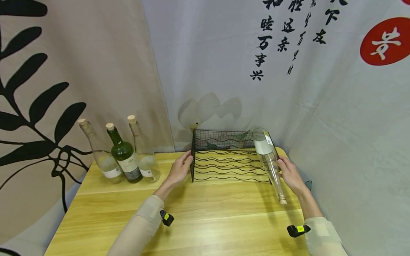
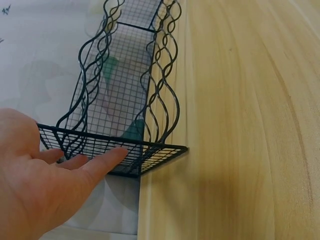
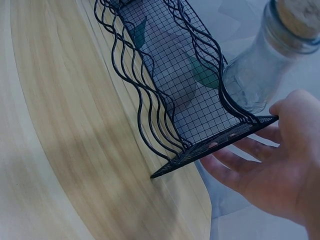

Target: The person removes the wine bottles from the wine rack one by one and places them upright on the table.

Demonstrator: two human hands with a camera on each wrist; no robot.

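A black wire wine rack with wavy bars stands near the back edge of the table. My left hand touches its left end, the fingers lying against the mesh side panel. At the other end, my right hand rests on the right side panel, with fingertips showing through the mesh in the right wrist view. A clear corked bottle with a white label lies on the rack's right end, neck pointing towards me. In the right wrist view, its cork and neck appear just above my hand.
Three corked bottles stand at the table's left: a clear one, a green one and another clear one. Behind the wooden table hangs a printed cloth. More pale cloth hangs along the right side.
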